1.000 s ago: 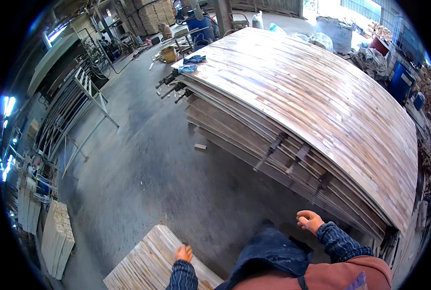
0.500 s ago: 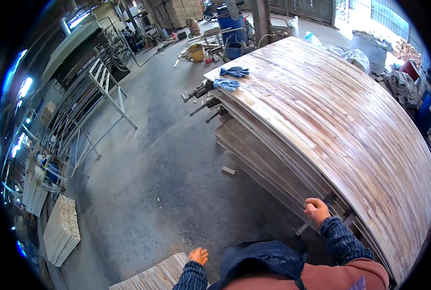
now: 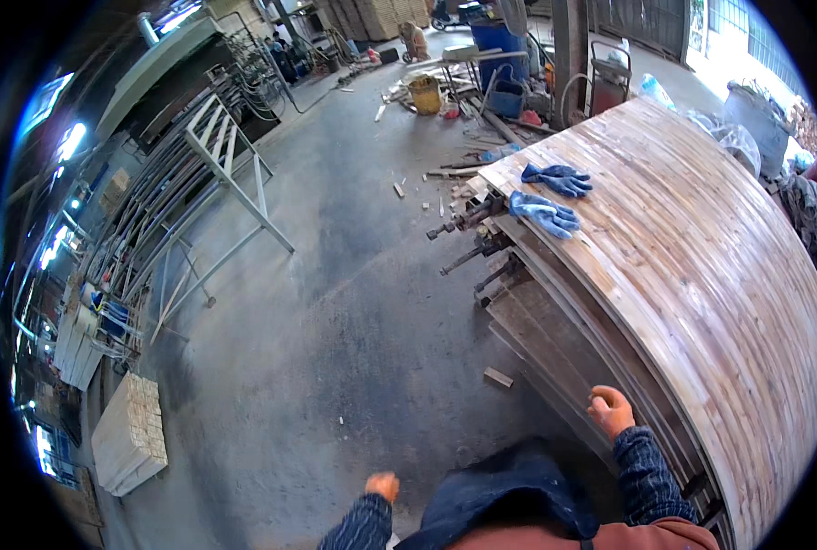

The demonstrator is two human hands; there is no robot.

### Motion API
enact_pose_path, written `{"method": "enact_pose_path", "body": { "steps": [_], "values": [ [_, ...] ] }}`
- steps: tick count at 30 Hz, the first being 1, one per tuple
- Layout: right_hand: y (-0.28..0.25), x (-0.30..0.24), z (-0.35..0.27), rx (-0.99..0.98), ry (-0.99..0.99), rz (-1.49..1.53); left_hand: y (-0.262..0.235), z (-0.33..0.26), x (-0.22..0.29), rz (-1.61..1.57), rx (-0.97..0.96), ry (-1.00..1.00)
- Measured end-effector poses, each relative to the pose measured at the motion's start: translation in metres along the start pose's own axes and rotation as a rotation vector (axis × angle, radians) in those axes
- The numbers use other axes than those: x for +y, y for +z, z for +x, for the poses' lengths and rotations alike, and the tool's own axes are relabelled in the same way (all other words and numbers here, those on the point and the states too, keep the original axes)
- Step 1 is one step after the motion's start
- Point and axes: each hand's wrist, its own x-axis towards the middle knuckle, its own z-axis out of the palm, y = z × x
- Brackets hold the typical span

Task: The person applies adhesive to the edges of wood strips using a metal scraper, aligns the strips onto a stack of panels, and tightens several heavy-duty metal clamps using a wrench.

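My right hand (image 3: 612,411) is beside the left edge of a large slatted wood panel (image 3: 701,266), its fingers curled in and nothing seen in them. The panel lies on top of a stack of boards (image 3: 555,321). Over the floor, low in the view, hangs my left hand (image 3: 383,486); it looks small and blurred, and its fingers cannot be made out. On the panel's far left corner lie a dark blue glove (image 3: 558,180) and a lighter blue glove (image 3: 544,214). Just below them, metal clamp ends (image 3: 463,218) stick out from the stack.
A small wood block (image 3: 498,377) lies on the floor left of the stack. Farther left are a metal frame (image 3: 234,170) and bundled wood strips (image 3: 131,435). Ahead stand a post (image 3: 570,64), a blue barrel (image 3: 498,50) and a yellow bucket (image 3: 425,94) among wood scraps.
The view has shifted forward along the panel, and the gloves and clamp ends appear nearer. The slatted wood at the lower left has mostly left the view. Both hands stay low and apart.
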Motion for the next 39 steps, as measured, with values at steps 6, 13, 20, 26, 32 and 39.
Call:
{"method": "enact_pose_path", "body": {
  "steps": [6,13,20,26,32,39],
  "values": [
    [0.041,-0.073,0.118,0.108,-0.321,-0.151,-0.107,0.271,0.283,-0.103,0.404,0.264],
    [0.106,-0.244,0.264,0.319,-0.808,-0.572,-0.133,0.408,0.537,0.403,0.709,0.737],
    [0.134,-0.289,0.369,0.231,-0.946,-1.001,-0.119,0.440,0.570,0.561,0.258,0.256],
    [0.118,-0.335,0.417,0.211,-0.964,-0.641,-0.137,0.446,0.555,0.555,0.052,0.290],
    [0.098,-0.366,0.457,0.207,-0.666,-1.088,-0.134,0.445,0.539,0.440,-0.063,0.261],
    [0.070,-0.323,0.462,0.179,-0.444,-0.956,-0.113,0.443,0.534,0.388,-0.228,0.255]
  ]
}}
